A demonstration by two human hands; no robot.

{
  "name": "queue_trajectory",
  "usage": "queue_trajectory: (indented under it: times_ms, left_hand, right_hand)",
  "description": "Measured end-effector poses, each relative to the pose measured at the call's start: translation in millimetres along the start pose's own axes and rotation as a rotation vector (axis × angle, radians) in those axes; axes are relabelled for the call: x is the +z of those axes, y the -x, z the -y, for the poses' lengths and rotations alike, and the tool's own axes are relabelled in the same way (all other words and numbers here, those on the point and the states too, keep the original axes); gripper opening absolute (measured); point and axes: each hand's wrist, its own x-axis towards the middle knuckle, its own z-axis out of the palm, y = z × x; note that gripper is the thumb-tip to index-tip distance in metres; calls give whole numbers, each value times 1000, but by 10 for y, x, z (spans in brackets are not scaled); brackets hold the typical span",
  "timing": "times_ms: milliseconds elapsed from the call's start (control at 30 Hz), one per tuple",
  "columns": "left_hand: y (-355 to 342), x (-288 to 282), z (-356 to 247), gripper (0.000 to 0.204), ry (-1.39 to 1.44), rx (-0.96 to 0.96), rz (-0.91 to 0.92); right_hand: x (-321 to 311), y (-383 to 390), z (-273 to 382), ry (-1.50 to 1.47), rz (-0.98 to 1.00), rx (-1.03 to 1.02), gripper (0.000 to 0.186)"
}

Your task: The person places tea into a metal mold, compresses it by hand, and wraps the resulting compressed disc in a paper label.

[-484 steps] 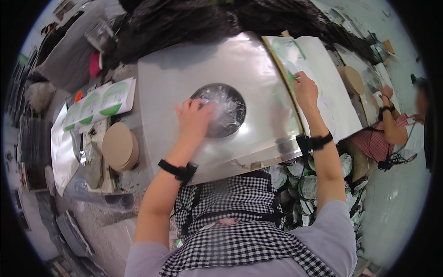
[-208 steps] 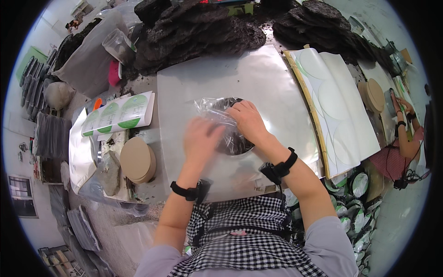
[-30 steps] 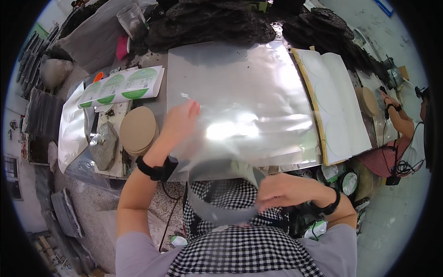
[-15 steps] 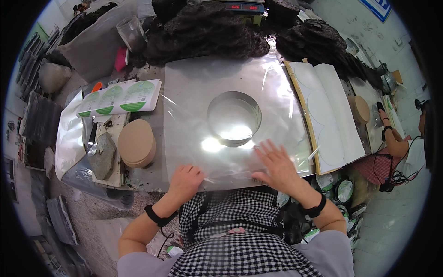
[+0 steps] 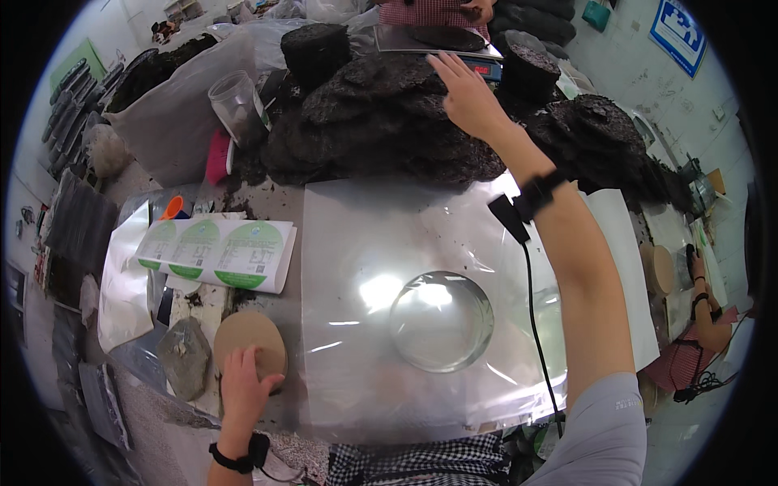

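My left hand point(image 5: 247, 382) rests on a stack of round tan discs point(image 5: 247, 330), its fingers lying on the top one and the thumb apart. Far across the table my right hand point(image 5: 472, 95) reaches out with straight fingers. It is at the near edge of a digital scale point(image 5: 489, 70) and holds nothing that I can see. On the scale's metal plate point(image 5: 397, 42) lies a dark round cake point(image 5: 447, 38). A round metal ring point(image 5: 397, 324) sits on the shiny clear film sheet point(image 5: 356, 259) in front of me.
Dark, crumbly cakes point(image 5: 373, 113) are heaped along the far side. At the left are printed label sheets point(image 5: 227, 251), a grey stone point(image 5: 183, 358), an orange cup point(image 5: 175, 208) and a clear jar point(image 5: 237, 104). A co-worker in a red checked apron point(image 5: 425, 12) stands beyond the scale.
My left hand has moved left onto the tan discs. My right hand has left the film and stretched far forward to the scale. The view has shifted, bringing the scale into sight.
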Motion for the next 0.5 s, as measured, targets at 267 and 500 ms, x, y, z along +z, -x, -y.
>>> queue_trajectory:
  times_ms: [267,500]
  left_hand:
    - [110,276,-16,21,-90,152,-229]
    - [196,179,-180,13,-104,61,-349]
  right_hand:
    - [733,-393,-66,-134,30,-82,42]
    - [109,-217,297,-303,-397,-51,45]
